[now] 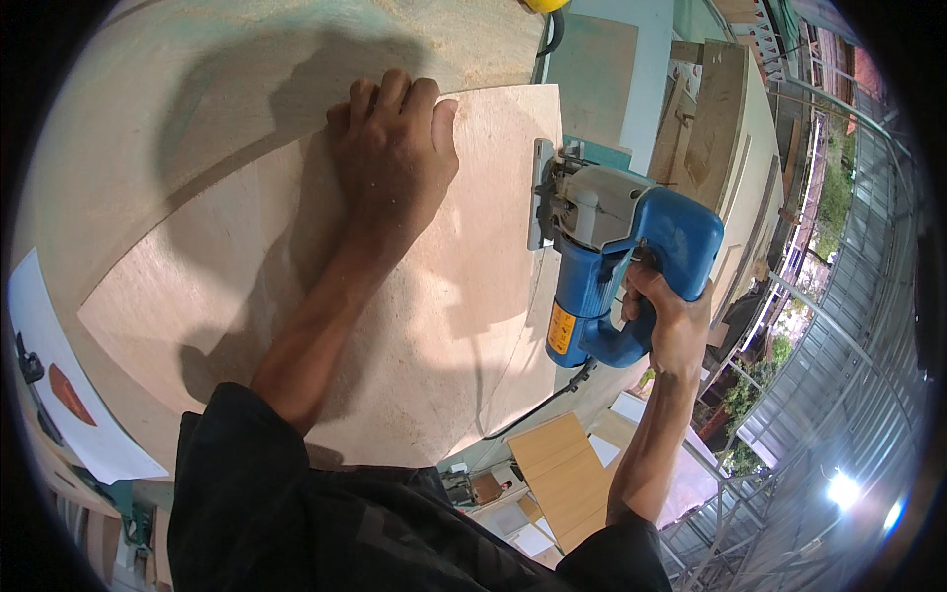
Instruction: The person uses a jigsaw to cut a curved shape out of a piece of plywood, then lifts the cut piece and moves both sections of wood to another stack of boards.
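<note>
My right hand [671, 321] is wrapped round the handle of a blue and grey jigsaw [592, 281]. Its metal base plate rests at the right edge of a pale plywood sheet [473, 207]. A thin line runs down the sheet near the tool, curving toward the near edge. My left hand [395, 133] presses on the sheet's far part, with its fingers bent over the far edge and its thumb apart. The jigsaw's blade is hidden. From the tool's rear a black cord [533, 412] trails toward me.
Under the sheet lies a larger dusty wooden work surface [109, 158]. Something yellow with a black cable [555, 35] sits at the far edge. White paper [74, 385] lies at left. Wooden boards [715, 118] stand to the right, and a light-brown panel [562, 469] lies lower down.
</note>
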{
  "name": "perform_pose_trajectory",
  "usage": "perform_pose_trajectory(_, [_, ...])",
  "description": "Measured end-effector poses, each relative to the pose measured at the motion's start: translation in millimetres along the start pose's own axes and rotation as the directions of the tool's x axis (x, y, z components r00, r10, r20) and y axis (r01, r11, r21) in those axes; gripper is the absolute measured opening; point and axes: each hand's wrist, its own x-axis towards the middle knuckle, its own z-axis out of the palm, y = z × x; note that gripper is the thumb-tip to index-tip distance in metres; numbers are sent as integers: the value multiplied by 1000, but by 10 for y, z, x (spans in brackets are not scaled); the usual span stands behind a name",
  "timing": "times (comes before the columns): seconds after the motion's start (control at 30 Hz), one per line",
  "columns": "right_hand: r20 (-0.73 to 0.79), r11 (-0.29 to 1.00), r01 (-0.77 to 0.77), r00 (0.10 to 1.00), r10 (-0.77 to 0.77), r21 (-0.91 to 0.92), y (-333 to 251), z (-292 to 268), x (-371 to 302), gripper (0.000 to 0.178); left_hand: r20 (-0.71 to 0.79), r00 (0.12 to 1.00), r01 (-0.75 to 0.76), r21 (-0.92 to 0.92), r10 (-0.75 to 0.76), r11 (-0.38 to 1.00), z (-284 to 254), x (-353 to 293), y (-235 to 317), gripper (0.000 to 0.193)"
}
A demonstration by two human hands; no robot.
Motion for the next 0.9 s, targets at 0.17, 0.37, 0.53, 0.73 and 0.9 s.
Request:
perform_pose_trajectory(0.17, [-3, 1000, 8, 1000, -8, 20, 0, 3, 5, 14, 8, 1000, 6, 9, -6, 1000, -6, -24, 19, 18])
perform_pose_trajectory(0.37, [-5, 1000, 8, 1000, -8, 24, 20, -2, 9, 14, 11, 1000, 9, 8, -9, 1000, 2, -67, 24, 18])
perform_pose_trajectory(0.53, [-7, 999, 5, 1000, -4, 33, 37, -8, 19, 14, 33, 999, 18, 9, -19, 1000, -39, -91, 59, 18])
perform_pose_trajectory(0.73, [-9, 1000, 2, 1000, -2, 12, 20, 0, 14, 13, 21, 1000, 10, -2, -10, 1000, 1, -177, 30, 17])
perform_pose_trajectory(0.9, [4, 999, 32, 999, -32, 5, 23, -7, 25, 14, 55, 998, 27, -1, -27, 1000, -45, -188, 61, 18])
